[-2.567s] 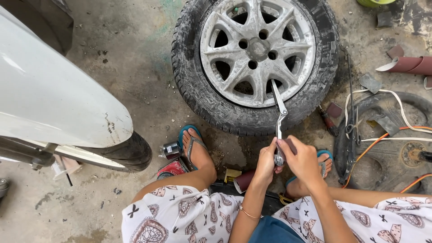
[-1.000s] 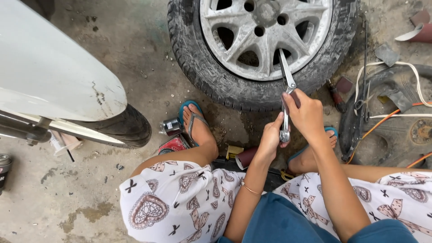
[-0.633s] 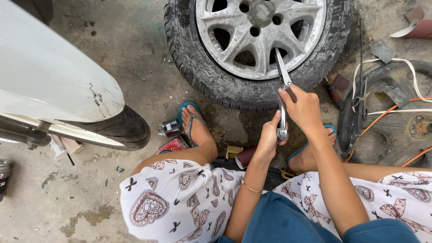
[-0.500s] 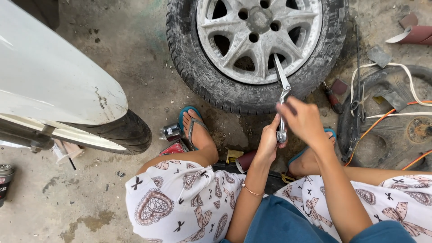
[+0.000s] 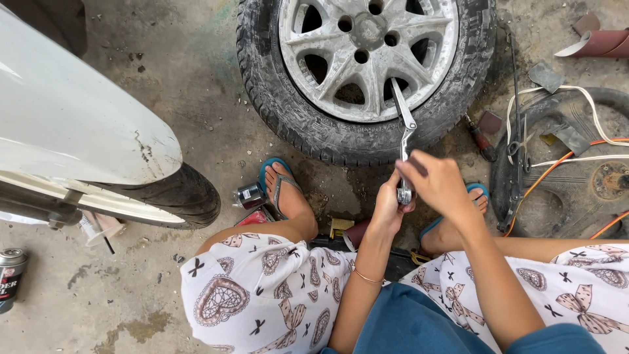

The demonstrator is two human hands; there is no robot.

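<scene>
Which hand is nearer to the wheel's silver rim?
The right. The right hand sits higher on the metal tool, closer to the silver rim. The left hand grips the tool's lower end, further from the rim, toward the person's knees.

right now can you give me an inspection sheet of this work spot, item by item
surface: stained, dusty grey concrete floor, dark damp patches.
job's things: dirty silver alloy wheel with black tyre lying flat; long silver metal lever tool, its tip in the wheel's rim.
clutter: dark spray can at far left, small silver canister beside the teal sandal, rolled reddish sandpaper, grey scraps.
grippers: left hand and right hand both closed on the tool's lower end.
cables: white cable and orange cable over a black rubber ring at right.
surroundings: white car body panel with a mounted black tyre under it at left.
</scene>
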